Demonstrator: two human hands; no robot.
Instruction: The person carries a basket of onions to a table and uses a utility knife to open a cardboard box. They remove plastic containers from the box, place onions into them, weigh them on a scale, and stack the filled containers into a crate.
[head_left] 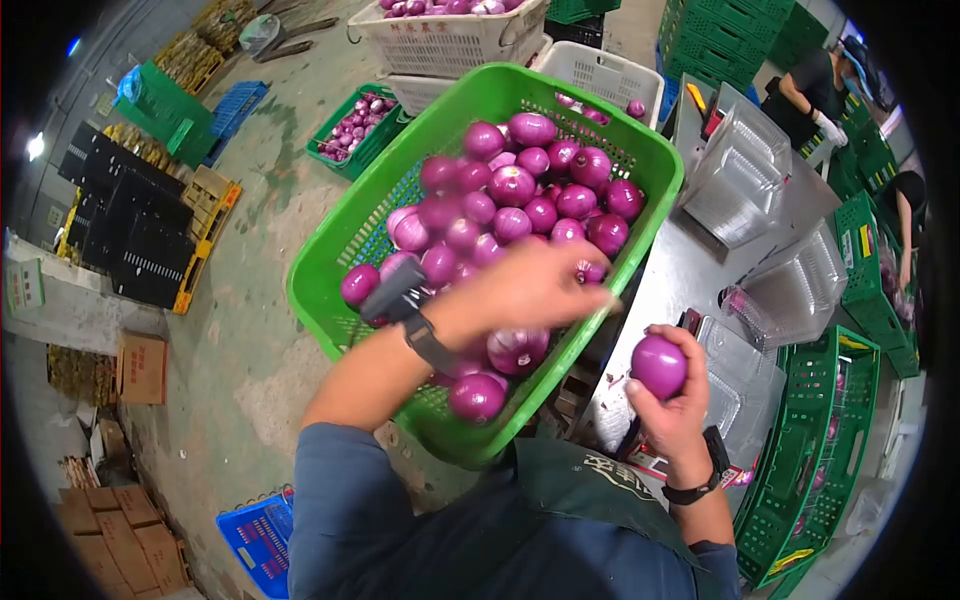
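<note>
Many peeled purple onions [512,186] lie in a large green basket [330,235] in front of me. My left hand [545,285] is over the basket's right part, blurred by motion, with a small onion [590,270] just at its fingers; whether it grips that onion is unclear. A black strap and device are on that wrist. To the right of the basket, my right hand [675,400] holds a smooth purple onion [659,367], its fingers wrapped round it, above the metal table's edge.
Clear plastic trays [735,180] stand on the metal table [665,280]. Green crates [870,260] are at the right, near two other people. White crates [435,45] of onions stand behind the basket. A blue crate [262,545] is on the floor.
</note>
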